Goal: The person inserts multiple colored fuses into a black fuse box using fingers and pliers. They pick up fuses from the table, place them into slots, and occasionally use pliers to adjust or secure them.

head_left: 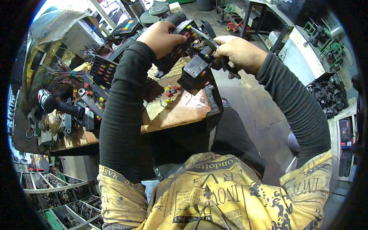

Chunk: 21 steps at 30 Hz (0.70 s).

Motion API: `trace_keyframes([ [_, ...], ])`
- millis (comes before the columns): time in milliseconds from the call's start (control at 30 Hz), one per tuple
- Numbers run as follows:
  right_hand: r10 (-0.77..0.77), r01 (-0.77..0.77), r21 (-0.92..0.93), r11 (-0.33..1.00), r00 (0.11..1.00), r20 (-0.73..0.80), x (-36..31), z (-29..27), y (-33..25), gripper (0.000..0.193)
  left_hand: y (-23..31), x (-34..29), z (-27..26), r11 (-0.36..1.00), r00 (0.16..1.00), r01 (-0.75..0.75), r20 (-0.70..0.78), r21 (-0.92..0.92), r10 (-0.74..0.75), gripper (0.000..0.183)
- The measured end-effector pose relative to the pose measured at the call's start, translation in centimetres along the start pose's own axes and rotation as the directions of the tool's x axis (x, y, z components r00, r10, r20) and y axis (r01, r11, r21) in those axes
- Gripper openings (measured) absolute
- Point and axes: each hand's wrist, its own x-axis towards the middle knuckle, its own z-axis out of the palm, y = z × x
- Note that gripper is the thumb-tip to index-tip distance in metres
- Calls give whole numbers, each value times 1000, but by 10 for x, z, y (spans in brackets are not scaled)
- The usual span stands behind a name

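At the far edge of the wooden bench my left hand [161,37] is closed round a black fuse box [185,32] with red and yellow fuses in it. My right hand [239,53] grips long-nosed pliers [207,39] with dark handles, their tips reaching to a yellow fuse at the top of the box. Whether the jaws pinch that fuse is too small to tell. Below the hands, a black box with a grey top [196,66] stands near the bench's right edge. Several loose red and yellow fuses [171,91] lie on the wood nearer me.
Another fuse box [104,69], bundled wires [71,76] and a black-handled tool [57,105] crowd the bench's left side. A metal-framed table [264,23] stands at the back right. Bins of dark parts [69,211] sit at the lower left, and more dark parts [327,94] are heaped at right.
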Motion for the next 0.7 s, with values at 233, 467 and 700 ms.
trace_keyframes([
  [233, -65, 68, 31, 997, 992, -105, 39, -21, 14, 27, -16, 24, 9, 979, 980, 139, -121, -152, -158, 53],
  [467, -10, 11, 4, 1000, 1000, -29, 30, -32, 16, 30, 10, 27, 14, 983, 983, 156, -107, 92, -147, 61],
  [700, 160, -162, 23, 987, 985, 63, -4, -45, 17, 29, 47, 9, 20, 951, 989, 136, 18, 276, -146, 64],
])
